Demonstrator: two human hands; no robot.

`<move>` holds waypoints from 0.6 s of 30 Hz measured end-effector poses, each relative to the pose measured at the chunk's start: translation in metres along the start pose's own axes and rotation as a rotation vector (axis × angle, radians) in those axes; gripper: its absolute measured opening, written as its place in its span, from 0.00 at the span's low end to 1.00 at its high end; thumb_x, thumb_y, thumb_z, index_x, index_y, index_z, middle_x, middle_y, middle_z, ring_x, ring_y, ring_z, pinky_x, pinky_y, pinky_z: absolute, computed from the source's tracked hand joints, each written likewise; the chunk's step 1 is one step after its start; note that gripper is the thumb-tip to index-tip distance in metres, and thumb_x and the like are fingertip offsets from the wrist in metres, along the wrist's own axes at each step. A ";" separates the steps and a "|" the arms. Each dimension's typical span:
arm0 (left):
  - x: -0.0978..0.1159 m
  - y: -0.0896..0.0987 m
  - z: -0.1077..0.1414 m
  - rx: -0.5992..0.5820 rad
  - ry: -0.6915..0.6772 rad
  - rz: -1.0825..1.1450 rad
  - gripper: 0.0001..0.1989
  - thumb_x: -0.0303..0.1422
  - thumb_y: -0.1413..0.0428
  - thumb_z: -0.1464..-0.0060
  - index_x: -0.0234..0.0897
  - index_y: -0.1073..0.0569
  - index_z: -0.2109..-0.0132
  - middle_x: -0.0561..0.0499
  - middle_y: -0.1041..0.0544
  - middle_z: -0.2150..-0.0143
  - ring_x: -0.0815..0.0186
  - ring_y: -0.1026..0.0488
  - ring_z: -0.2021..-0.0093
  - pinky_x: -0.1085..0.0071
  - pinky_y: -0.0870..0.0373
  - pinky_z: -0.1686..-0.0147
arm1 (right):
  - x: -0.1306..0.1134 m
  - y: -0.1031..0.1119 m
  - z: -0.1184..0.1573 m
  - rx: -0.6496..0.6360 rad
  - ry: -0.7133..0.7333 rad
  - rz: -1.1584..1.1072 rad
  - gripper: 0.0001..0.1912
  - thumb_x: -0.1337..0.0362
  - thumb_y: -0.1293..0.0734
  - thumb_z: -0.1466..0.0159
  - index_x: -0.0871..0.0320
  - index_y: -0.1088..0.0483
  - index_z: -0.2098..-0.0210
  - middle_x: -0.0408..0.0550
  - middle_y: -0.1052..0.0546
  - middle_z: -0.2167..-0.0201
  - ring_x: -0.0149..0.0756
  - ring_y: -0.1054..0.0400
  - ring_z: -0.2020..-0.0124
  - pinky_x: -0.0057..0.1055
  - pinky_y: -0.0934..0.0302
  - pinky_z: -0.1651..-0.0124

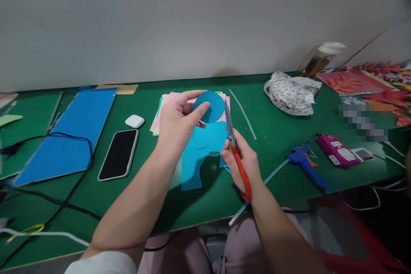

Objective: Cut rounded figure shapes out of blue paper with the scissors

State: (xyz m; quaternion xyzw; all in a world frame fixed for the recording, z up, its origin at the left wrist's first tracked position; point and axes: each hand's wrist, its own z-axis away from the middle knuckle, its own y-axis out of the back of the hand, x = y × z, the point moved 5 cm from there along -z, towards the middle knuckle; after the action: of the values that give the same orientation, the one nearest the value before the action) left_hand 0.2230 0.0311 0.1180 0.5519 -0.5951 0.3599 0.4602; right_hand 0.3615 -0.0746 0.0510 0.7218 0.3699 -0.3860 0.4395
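Between the thumb and fingers of my left hand [181, 115] is a blue paper circle [213, 105], held up above the table. My right hand [242, 160] grips red-handled scissors [240, 171], with the blades pointing away from me beside the circle's right edge. Whether the blades touch the paper I cannot tell. Below both hands lie cut blue paper scraps [192, 171] with curved edges. Behind them sits a stack of pink, yellow and white paper sheets [165, 105], partly hidden by my left hand.
Left of my arm are a phone [118, 154], a white earbud case [135, 121], a blue board [73, 132] and black cables [69, 197]. On the right lie a clear glue stick [243, 113], a blue glue gun [306, 162], a purple box [338, 150], patterned cloth [290, 94] and a bottle [321, 60].
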 end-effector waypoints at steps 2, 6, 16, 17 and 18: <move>-0.001 0.000 -0.001 0.006 0.002 0.004 0.18 0.38 0.37 0.51 0.36 0.23 0.53 0.53 0.23 0.72 0.70 0.27 0.76 0.76 0.26 0.78 | 0.001 0.000 0.000 0.000 -0.013 -0.014 0.24 0.49 0.35 0.36 0.53 0.35 0.44 0.42 0.30 0.69 0.28 0.40 0.76 0.27 0.39 0.71; -0.002 0.000 -0.002 -0.010 0.024 0.004 0.18 0.38 0.37 0.51 0.36 0.23 0.53 0.53 0.23 0.73 0.70 0.28 0.76 0.75 0.26 0.77 | 0.007 0.000 0.000 0.022 -0.073 -0.114 0.26 0.46 0.35 0.37 0.51 0.35 0.44 0.42 0.29 0.67 0.27 0.41 0.78 0.27 0.39 0.72; 0.004 -0.007 0.000 -0.168 0.063 -0.116 0.16 0.34 0.37 0.50 0.36 0.22 0.53 0.59 0.30 0.80 0.77 0.38 0.85 0.81 0.42 0.87 | 0.014 -0.003 -0.008 -0.010 -0.095 -0.439 0.44 0.41 0.33 0.42 0.46 0.51 0.32 0.52 0.29 0.49 0.36 0.32 0.64 0.37 0.32 0.60; 0.003 -0.009 0.001 -0.195 0.074 -0.143 0.16 0.34 0.37 0.50 0.35 0.22 0.53 0.59 0.31 0.81 0.77 0.39 0.86 0.81 0.42 0.87 | 0.013 -0.002 -0.008 0.005 -0.106 -0.468 0.42 0.43 0.33 0.40 0.46 0.50 0.32 0.52 0.28 0.49 0.36 0.31 0.64 0.37 0.32 0.61; 0.002 -0.011 0.001 -0.229 0.088 -0.167 0.17 0.34 0.37 0.50 0.35 0.22 0.53 0.59 0.31 0.81 0.77 0.39 0.86 0.81 0.42 0.86 | 0.013 -0.001 -0.007 0.018 -0.121 -0.495 0.40 0.46 0.33 0.39 0.46 0.50 0.32 0.51 0.28 0.50 0.35 0.31 0.64 0.36 0.31 0.62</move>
State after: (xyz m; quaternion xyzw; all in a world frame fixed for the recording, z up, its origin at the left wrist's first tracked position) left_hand 0.2336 0.0282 0.1187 0.5271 -0.5633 0.2741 0.5742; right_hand 0.3680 -0.0652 0.0418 0.5887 0.5049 -0.5275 0.3467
